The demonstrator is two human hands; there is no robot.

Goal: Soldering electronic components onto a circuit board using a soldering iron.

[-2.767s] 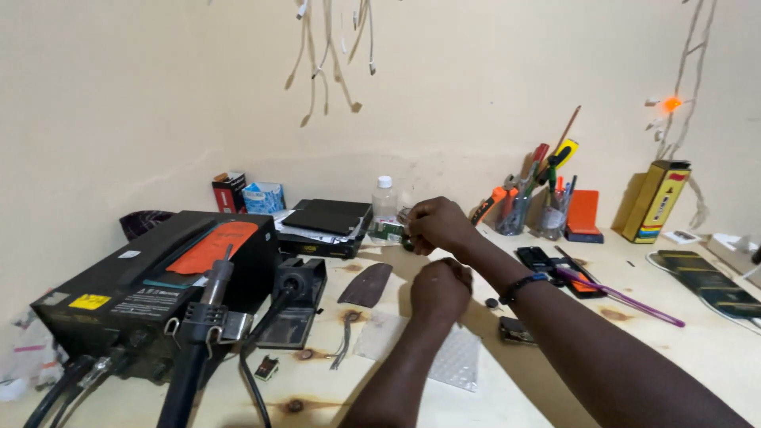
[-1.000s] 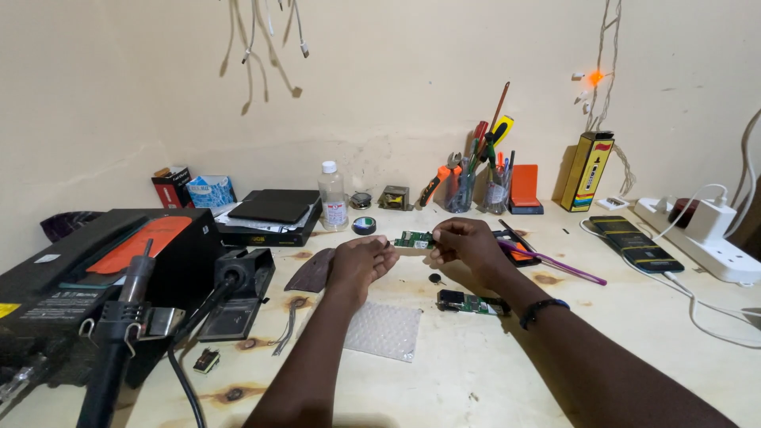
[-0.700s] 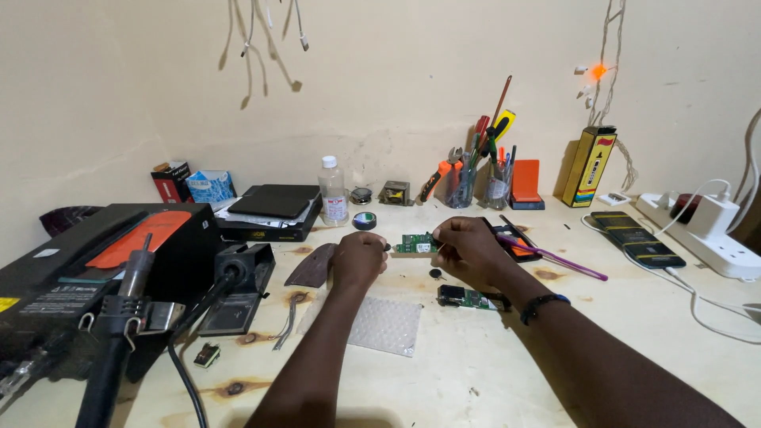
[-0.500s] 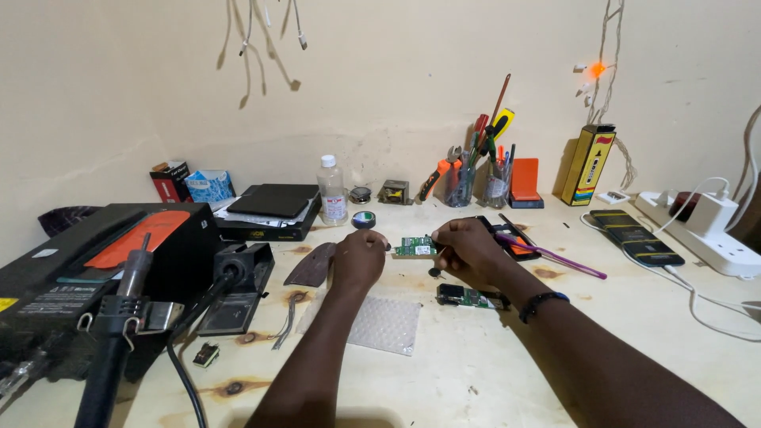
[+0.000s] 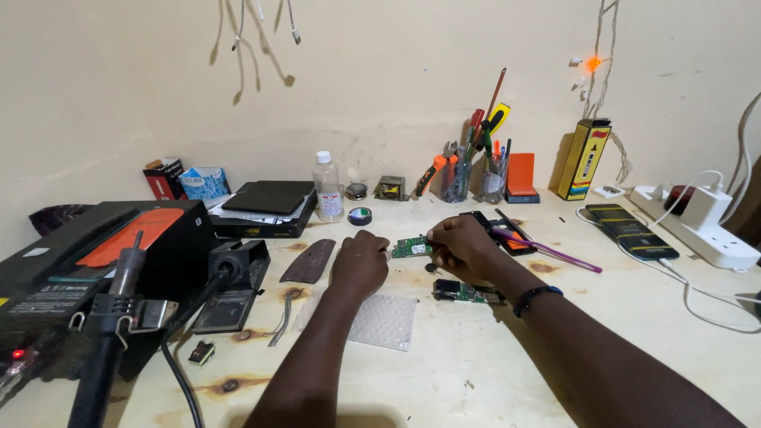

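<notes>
Hands at the middle of a pale wooden bench (image 5: 491,372), both closed on a small green circuit board (image 5: 412,248) kept just above the surface between them. Left hand (image 5: 361,261) curled knuckles-up, fingertips pinching the board's near end, probably to steady it; right hand (image 5: 462,246) clenched round the far end, thumb and forefinger seemingly nipping a thin tool too small to make out. Flat, rigid, glossy green with a pale patch, that board. Just beside the right wrist, a second dark board (image 5: 464,292) lying flat. Under the left forearm, a dimpled translucent sheet of bubble wrap (image 5: 380,321), soft and matt. Further left, a boxy black soldering station (image 5: 95,269) with its iron holder (image 5: 230,269), well apart from the hands. Scorch rings dotted over the wood grain.
</notes>
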